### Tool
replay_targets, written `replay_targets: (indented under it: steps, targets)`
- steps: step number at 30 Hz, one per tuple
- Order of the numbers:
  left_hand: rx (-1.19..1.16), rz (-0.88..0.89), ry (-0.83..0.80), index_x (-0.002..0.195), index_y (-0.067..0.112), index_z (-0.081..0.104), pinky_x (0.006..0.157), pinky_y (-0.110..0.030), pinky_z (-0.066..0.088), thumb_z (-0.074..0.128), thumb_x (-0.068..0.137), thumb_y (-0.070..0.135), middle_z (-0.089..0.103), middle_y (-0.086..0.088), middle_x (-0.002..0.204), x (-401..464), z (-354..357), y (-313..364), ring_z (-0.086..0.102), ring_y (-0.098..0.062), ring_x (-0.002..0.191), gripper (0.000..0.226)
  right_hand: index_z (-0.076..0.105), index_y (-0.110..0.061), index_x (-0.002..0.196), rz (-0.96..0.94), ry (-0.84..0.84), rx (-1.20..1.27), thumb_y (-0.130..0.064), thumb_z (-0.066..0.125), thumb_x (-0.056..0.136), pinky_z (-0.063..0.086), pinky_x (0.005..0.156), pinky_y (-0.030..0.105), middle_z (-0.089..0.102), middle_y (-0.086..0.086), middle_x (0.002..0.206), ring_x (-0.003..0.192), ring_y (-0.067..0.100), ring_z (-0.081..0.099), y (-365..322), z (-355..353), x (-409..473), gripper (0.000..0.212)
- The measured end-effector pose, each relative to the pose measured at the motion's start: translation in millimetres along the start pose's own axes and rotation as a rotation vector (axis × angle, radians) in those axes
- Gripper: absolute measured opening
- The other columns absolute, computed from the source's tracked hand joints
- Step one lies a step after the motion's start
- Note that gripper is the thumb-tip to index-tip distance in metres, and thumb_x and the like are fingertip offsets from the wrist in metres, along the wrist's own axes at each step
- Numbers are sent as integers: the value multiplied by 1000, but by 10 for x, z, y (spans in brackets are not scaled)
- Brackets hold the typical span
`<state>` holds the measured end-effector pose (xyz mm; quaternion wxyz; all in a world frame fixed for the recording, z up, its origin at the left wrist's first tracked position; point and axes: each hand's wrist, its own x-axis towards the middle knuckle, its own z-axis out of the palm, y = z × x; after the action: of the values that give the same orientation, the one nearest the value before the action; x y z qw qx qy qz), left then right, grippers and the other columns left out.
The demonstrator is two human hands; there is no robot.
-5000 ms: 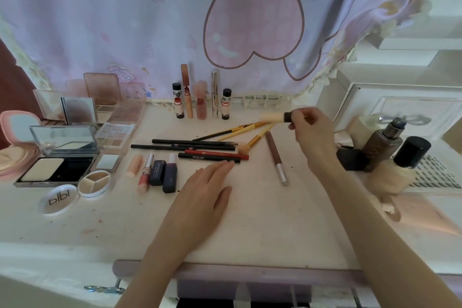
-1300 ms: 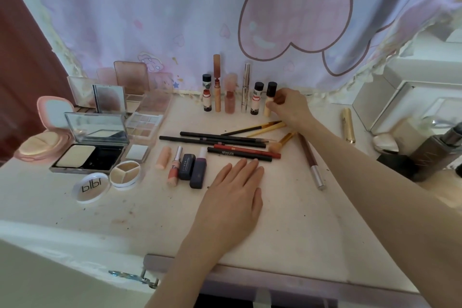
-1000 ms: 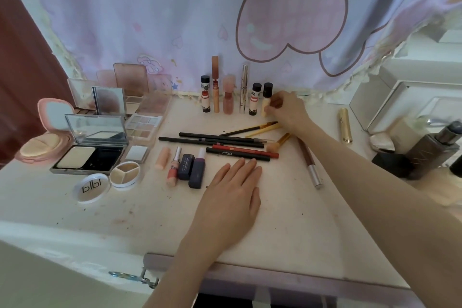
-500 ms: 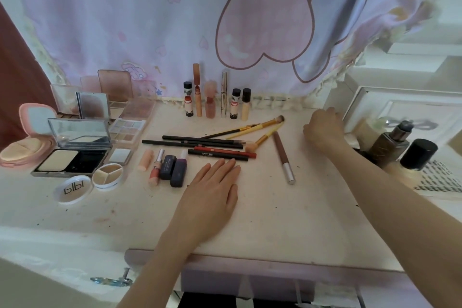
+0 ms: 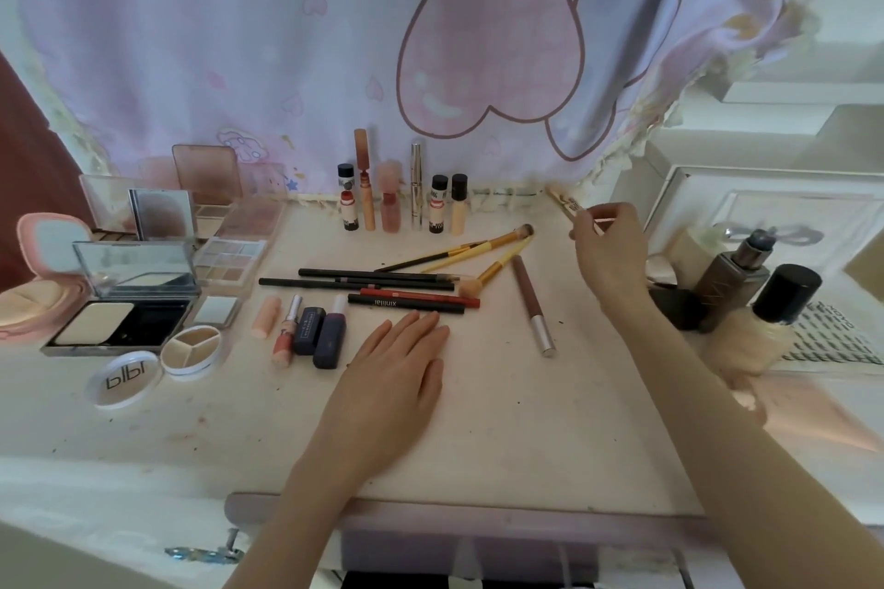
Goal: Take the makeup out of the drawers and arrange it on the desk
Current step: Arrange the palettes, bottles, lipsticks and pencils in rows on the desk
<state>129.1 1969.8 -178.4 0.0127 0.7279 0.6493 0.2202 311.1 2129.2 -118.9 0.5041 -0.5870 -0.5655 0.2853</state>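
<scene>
1. Head view looks down on the bench [image 5: 502, 421], a pale, speckled top with makeup laid out across its far and left parts and bare surface at near centre.
2. Palettes and compacts [image 5: 129, 297] sit open at the far left; they play no part in the coming move.
3. Left hand [image 5: 392, 378] rests flat on the bench, fingers straight and holding nothing, fingertips just short of the black pencil [image 5: 406, 304].
4. Right hand [image 5: 610, 244] is raised above the far right of the bench, beside the foundation bottles [image 5: 746, 297]. Its grip is a pinch of thumb and fingertips round the near end of the gold tube [image 5: 564, 202].
5. Standing row of small bottles and tubes [image 5: 406, 201] lines the far edge at centre, each upright, the rightmost one black-capped.
6. Pencils and brushes [image 5: 430, 273] lie between that row and the left hand, mostly running left to right.
7. Gold tube is slim and blurred; its long axis tilts from the grip up and away to the far left, so its free end points towards the curtain [image 5: 430, 38].
8. Relation that counts, as I judge it: the row lies to the left of the grip, at about the same depth, and the right hand is much the nearer. If it is to join the row, the tube must be brought upright.
</scene>
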Motion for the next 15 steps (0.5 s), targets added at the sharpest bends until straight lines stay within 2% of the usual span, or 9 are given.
replay_targets:
  steps: [2, 4, 7, 8, 11, 13, 15]
  targets:
    - [-46, -14, 44, 141, 27, 33, 108, -12, 4, 33, 97, 31, 32, 12, 147, -3, -21, 11, 24, 0, 134, 44, 54, -19, 84, 74, -123, 246, -22, 54, 90, 39, 56, 23, 67, 2, 76, 62, 11, 50, -82, -48, -149, 7]
    - [-150, -70, 78, 142, 26, 28, 101, -9, 17, 39, 95, 31, 38, 11, 142, -4, -43, 24, 35, 0, 126, 48, 61, -12, 87, 125, -325, 411, -20, 58, 91, 36, 45, 21, 62, 0, 61, 48, 10, 44, -147, -66, -295, 10]
    - [-358, -163, 113, 143, 33, 12, 87, 7, 16, 49, 91, 33, 28, 21, 137, -5, -95, 70, 28, 15, 115, 64, 60, 2, 95, 201, -604, 445, -23, 59, 90, 28, 38, 19, 51, 2, 54, 42, 11, 36, -204, -40, -470, 26]
    - [-389, -155, 136, 143, 32, 11, 86, 8, 16, 52, 89, 32, 25, 22, 134, -3, -106, 83, 26, 17, 112, 67, 60, 4, 95, 210, -679, 415, -24, 59, 90, 26, 36, 19, 48, 2, 52, 40, 10, 34, -223, -24, -520, 28]
    - [-393, -93, 189, 133, 27, 29, 85, 1, 30, 58, 87, 26, 37, 14, 121, -17, -140, 92, 42, 11, 98, 55, 59, 8, 93, 211, -843, 347, -26, 58, 90, 22, 35, 18, 45, 0, 48, 36, 10, 29, -279, 32, -677, 34]
    - [-373, -97, 212, 119, 28, 43, 73, -4, 41, 51, 87, 33, 50, 10, 106, -20, -197, 128, 51, 3, 88, 34, 57, 0, 89, 253, -891, 399, -29, 56, 91, 22, 35, 18, 44, -2, 45, 35, 9, 28, -292, 70, -773, 30]
    - [-255, -60, 315, 108, 17, 55, 60, -9, 41, 41, 88, 42, 57, 3, 91, -22, -225, 144, 53, -5, 73, 35, 54, -5, 80, 339, -891, 508, -34, 56, 90, 22, 35, 18, 43, -2, 45, 36, 9, 28, -297, 95, -837, 30]
